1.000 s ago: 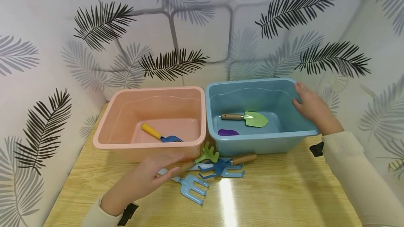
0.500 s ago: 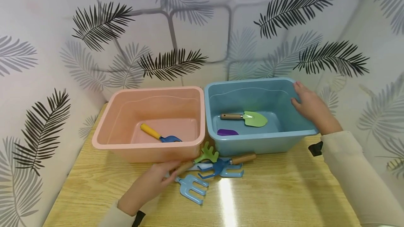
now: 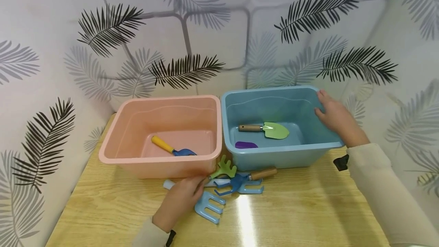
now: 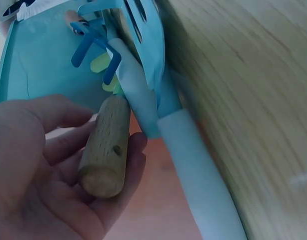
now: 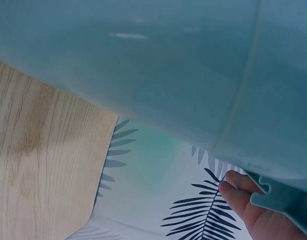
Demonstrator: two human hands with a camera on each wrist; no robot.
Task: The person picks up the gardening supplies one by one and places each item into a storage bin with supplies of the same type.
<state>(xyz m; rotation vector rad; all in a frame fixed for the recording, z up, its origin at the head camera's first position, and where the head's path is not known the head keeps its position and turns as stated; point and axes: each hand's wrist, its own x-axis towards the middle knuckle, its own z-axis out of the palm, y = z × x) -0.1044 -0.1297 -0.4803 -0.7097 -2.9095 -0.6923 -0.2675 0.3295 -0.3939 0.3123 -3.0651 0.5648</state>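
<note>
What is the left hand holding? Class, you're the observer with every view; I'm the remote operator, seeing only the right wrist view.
Observer: The left hand grips the wooden handle of the green fork.
Operator: What lies inside the blue tub?
Observer: A green trowel and a partly hidden purple piece.
Operator: And the pink tub beside it?
Observer: It holds a blue tool with a yellow handle.

I get a bright head view, white glare streaking the desk, a soft shadow beside the right sleeve; both wrist views reach me dimmer.
</note>
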